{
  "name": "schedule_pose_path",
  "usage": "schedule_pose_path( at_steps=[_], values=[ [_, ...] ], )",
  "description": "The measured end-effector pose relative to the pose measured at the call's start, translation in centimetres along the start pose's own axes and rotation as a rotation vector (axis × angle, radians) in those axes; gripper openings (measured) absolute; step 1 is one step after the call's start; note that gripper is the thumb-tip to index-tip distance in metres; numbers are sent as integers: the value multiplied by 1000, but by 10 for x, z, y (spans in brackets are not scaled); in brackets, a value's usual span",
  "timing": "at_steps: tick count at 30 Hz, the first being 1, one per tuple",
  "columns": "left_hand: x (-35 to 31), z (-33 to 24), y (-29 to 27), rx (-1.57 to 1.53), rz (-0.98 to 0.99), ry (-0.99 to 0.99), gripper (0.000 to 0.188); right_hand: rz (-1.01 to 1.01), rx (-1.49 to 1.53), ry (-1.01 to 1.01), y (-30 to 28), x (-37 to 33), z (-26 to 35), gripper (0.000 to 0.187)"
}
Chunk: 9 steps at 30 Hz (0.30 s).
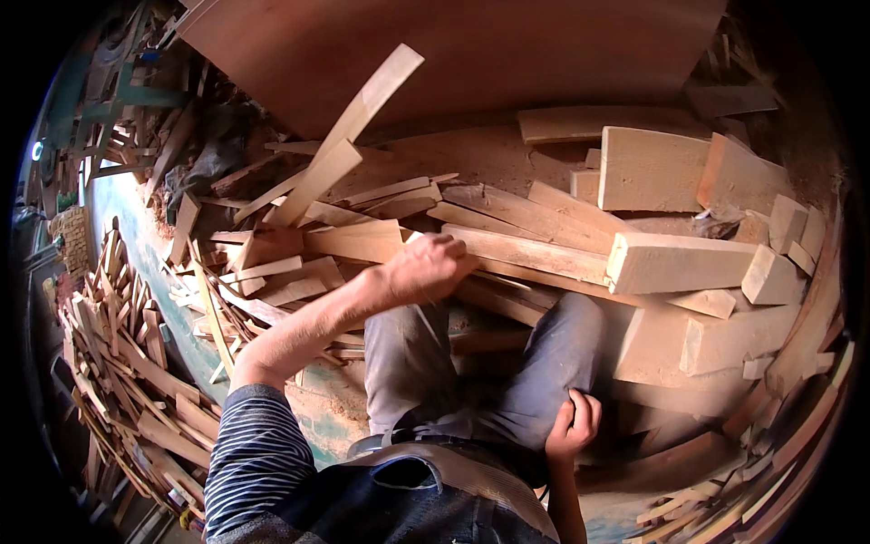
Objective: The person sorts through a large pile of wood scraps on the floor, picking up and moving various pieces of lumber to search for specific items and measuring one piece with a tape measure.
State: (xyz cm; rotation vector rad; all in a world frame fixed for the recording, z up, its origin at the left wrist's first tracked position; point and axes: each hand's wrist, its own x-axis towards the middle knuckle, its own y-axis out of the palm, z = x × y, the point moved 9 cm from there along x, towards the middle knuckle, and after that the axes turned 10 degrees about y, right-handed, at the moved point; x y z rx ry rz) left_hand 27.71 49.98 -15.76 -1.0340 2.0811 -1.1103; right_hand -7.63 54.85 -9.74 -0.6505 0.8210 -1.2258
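Note:
My left hand (435,267) is closed, knuckles up, above my knees. It lies against the left end of a long pale board (535,256), with a shorter wood offcut (362,241) just beside the wrist. Whatever is inside its fingers, if anything, stays hidden. My right hand (573,424) rests by my right thigh with its fingers curled in, and its palm cannot be seen. The far right end of the long board meets a thick squared block (680,264).
Loose wood scraps (281,276) lie around my left side, two slats (367,104) jutting upward. A heap of thin strips (136,363) fills the far left. Upright blocks (652,170) stand at right, and a large brown panel (471,59) rises behind. More strips (716,512) lie lower right.

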Motion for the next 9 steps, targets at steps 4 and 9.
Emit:
schedule_pose_path(
  at_steps=[4,9],
  values=[
    [-1,8,2,-73,-140,-137,31,32,-12,9,1,4,7,22],
    [6,23,20,-9,-346,-156,49,67,2,41,8,1,-8,26]
  ],
)
